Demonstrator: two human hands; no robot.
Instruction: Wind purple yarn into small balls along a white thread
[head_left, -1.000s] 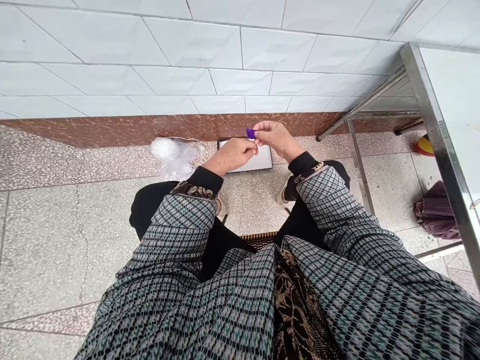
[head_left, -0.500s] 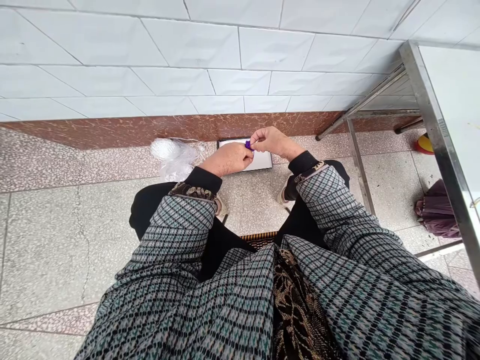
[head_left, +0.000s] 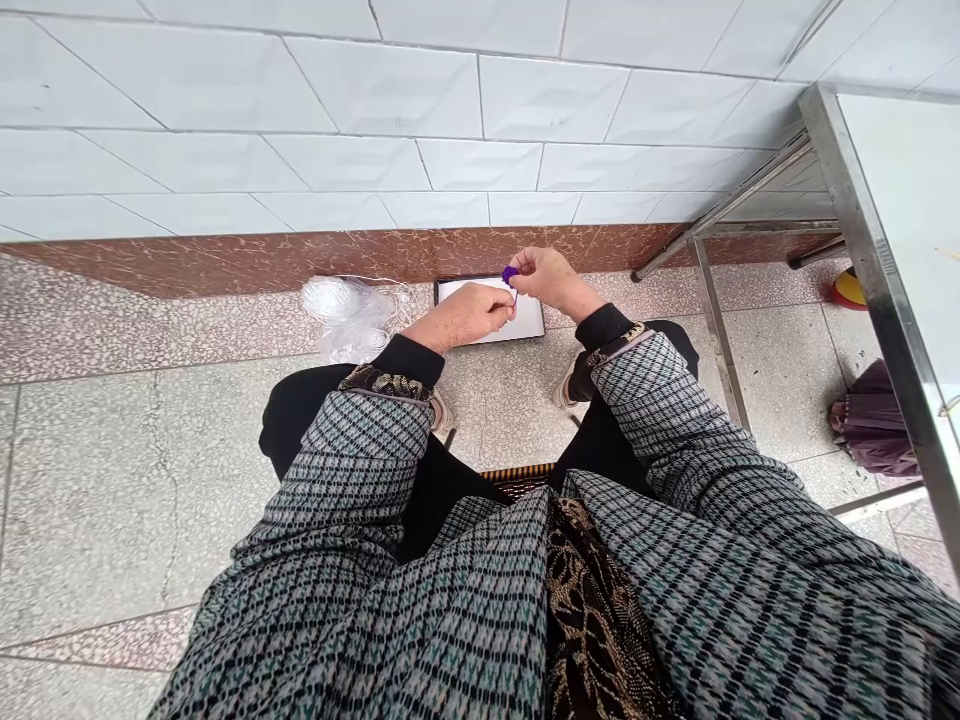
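Observation:
My right hand [head_left: 550, 278] pinches a small purple piece [head_left: 510, 274] that looks like crochet or yarn work, between thumb and fingertips. From it a thin purple strand [head_left: 515, 297] runs down to my left hand [head_left: 469, 315], whose fingers are closed on the strand's lower end. Both hands are over a white, dark-edged tray or box lid [head_left: 529, 318] on the floor. To the left of it lies white yarn [head_left: 330, 298] with clear plastic wrapping [head_left: 360, 335] and loose strands. The fingertips of my left hand are partly hidden.
A white tiled wall [head_left: 450, 95] with a brown marbled base [head_left: 255, 262] stands close ahead. At the right is a metal-framed table [head_left: 862, 200] with legs. Beneath it are a red and yellow object [head_left: 850, 288] and a dark purple cloth-like item [head_left: 877, 420].
My right hand has lifted a little with the purple piece, away from my left hand. A strand now shows stretched between the hands.

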